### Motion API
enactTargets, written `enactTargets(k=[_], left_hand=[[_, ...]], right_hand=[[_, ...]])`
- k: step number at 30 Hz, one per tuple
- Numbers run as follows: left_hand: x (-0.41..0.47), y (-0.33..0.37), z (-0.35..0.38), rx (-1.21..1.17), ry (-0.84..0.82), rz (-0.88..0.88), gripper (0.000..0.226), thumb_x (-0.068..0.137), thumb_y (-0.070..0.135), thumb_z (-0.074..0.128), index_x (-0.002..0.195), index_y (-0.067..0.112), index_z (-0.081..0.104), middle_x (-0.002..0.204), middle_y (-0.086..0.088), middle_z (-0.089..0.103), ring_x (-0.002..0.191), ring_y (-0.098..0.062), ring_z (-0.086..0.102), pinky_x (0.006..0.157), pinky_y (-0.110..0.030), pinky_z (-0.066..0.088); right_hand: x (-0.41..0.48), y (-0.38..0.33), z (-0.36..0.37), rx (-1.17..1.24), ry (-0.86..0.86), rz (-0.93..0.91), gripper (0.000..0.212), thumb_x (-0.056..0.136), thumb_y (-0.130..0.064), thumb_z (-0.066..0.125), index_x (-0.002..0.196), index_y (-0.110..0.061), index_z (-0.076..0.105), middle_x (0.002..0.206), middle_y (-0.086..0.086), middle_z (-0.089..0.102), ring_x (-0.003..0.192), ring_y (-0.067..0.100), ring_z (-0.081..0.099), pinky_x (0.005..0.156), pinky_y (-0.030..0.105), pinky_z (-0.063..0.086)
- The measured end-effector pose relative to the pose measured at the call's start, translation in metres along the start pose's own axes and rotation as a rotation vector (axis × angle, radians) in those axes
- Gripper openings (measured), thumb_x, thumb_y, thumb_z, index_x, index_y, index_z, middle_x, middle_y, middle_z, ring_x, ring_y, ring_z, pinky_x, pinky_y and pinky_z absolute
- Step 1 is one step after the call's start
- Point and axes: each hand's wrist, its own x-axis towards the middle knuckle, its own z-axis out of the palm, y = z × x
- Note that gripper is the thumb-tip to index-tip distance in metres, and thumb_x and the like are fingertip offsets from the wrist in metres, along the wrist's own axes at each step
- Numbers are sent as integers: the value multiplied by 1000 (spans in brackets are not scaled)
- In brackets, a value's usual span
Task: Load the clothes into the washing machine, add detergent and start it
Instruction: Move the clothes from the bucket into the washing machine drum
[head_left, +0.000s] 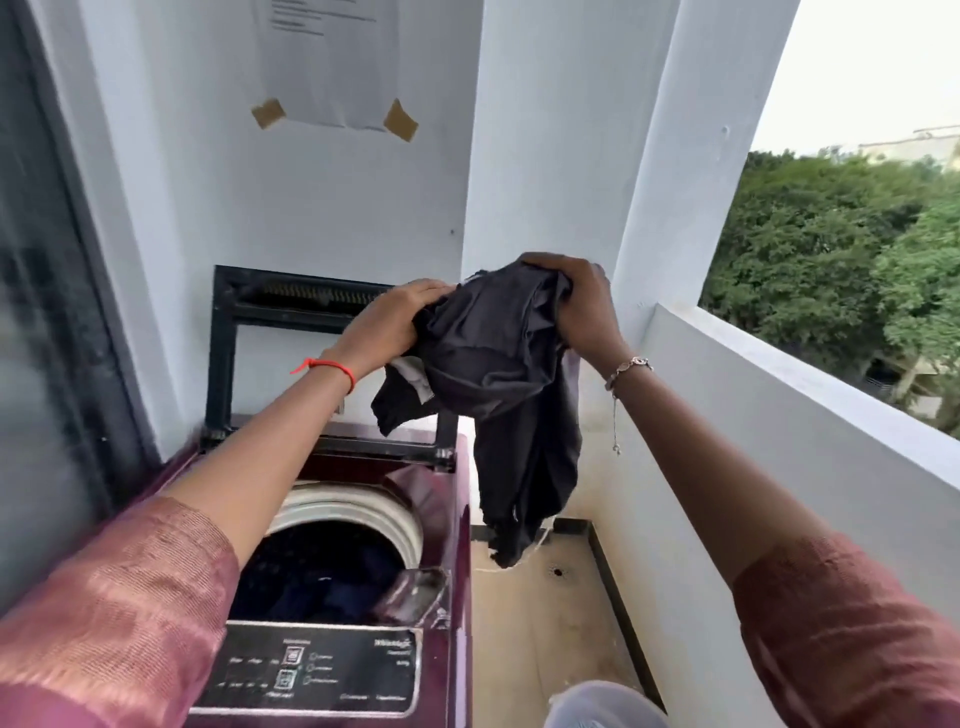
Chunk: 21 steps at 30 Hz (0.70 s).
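Both hands' fingers gripping black garment (498, 374), washing machine (363, 670) panel text illegible

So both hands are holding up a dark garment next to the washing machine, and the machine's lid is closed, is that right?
Not quite. The head view shows both hands, left and right, holding up the dark garment next to the washing machine, but the machine's lid is open, raised against the wall, with the drum exposed and dark laundry already inside.
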Motion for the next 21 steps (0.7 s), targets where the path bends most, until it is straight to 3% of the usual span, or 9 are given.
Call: enactTargets(k=[4,11,16,21], left_hand=[[-15,-33,-54,31,38,6,59,76,-22,43,126,7,54,129,-11,56,120,-22,52,107,-30,35],[-58,-95,-117,73,33,-27,56,76,-21,42,125,4,54,128,-13,56,118,-27,53,104,-37,39],[-95,-141,-121,17,-5,-61,58,74,-20,46,123,10,55,127,-7,57,119,-21,53,102,-33,40],[-141,-173,-94,-2,-73,-108,55,76,-17,47,121,14,56,125,-4,59,116,-19,54,99,-36,43]], right_hand=[[26,-37,46,67,56,-22,42,75,5,48,103,-16,71,104,1,72,102,15,65,93,32,49],[34,-100,126,150,79,-22,43,74,8,47,101,-15,71,100,-1,72,97,10,65,90,24,49],[12,-116,178,211,57,38,48,71,15,47,104,-10,71,104,5,72,102,15,65,94,24,48],[-30,-104,227,258,-36,233,54,70,23,42,106,-7,69,108,8,70,103,11,61,97,29,48]])
